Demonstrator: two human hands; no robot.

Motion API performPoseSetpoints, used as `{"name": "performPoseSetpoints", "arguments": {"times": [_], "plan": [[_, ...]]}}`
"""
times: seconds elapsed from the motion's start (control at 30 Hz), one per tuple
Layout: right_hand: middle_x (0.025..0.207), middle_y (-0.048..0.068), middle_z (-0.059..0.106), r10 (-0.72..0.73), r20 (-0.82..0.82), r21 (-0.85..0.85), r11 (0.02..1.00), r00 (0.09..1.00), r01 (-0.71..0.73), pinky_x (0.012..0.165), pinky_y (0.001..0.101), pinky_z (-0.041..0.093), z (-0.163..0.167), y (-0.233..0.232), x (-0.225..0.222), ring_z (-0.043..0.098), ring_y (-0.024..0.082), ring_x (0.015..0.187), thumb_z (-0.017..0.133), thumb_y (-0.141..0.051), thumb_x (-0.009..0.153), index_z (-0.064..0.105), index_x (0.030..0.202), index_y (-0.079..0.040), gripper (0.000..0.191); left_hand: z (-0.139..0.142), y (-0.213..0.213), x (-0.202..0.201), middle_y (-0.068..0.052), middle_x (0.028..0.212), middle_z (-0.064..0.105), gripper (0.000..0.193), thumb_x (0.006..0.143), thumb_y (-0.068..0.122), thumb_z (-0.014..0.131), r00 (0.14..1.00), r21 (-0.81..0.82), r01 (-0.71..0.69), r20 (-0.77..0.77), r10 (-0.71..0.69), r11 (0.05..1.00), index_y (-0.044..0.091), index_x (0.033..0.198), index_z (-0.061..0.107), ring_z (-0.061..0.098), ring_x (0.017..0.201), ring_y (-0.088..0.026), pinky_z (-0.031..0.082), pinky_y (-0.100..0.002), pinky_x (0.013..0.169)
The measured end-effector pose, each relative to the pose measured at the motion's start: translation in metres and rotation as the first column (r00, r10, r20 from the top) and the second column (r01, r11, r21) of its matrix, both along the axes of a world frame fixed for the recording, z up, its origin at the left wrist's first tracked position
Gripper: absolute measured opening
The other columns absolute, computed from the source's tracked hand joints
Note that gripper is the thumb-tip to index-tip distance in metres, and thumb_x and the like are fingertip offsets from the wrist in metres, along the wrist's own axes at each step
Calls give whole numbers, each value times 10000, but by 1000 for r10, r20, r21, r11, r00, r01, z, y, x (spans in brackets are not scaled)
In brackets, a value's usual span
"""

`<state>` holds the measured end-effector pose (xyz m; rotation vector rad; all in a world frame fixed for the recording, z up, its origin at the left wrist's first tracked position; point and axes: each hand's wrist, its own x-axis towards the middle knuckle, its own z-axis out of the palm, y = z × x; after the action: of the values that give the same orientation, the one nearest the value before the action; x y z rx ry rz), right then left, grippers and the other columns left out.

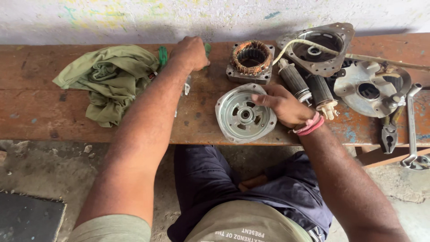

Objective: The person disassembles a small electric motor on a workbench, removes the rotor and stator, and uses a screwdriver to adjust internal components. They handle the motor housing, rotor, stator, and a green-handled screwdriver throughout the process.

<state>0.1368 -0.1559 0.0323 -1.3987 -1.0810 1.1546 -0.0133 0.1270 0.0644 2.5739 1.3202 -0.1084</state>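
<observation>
Right fingers (262, 99) spread flat on the round grey motor end cover (245, 113), pressing it to the bench (45, 130), likely to steady it. Left hand (191, 52), beyond and left of the cover, curled tight around a green-handled screwdriver (162, 56). Beyond the cover, a copper-wound stator (251, 60); right of it, two rotors (308, 87); far left, a green rag (109, 78).

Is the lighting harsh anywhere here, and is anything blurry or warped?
Head view: soft, even daylight, only faint shadows under the left hand and green cloth; mild sheen on the round metal cover under the right hand; bench edges bow slightly; focus sharp throughout.
</observation>
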Motion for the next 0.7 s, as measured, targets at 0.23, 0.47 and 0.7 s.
{"name": "performPoseSetpoints", "arguments": {"times": [0.23,0.47,0.7], "plan": [[765,135,738,-344,721,334,933,601,132,605,326,545,46,-34,-21,708,190,652,801,-323,914,752,961,19,349,-1,10,18,-217,1022,698,264,933,174,742,987,26,-58,153,53,998,-15,1109,691,705,890,-312,597,-458,760],[957,26,733,-439,67,475,804,896,358,743,247,551,65,-51,-28,674,97,835,687,-156,1041,675,1150,-18,177,38,-152,-12,-39,747,679,127,965,108,766,395,325,322,808,-438,889,90,900,658,642,588,-144,529,-314,501],[1016,75,761,-337,20,665,707,941,239,779,278,577,57,-48,-19,704,118,850,666,-96,1183,681,1137,56,159,26,-203,-32,-125,1004,755,399,929,403,762,516,205,433,742,-428,878,45,1081,670,747,901,-221,618,-374,752]]}}
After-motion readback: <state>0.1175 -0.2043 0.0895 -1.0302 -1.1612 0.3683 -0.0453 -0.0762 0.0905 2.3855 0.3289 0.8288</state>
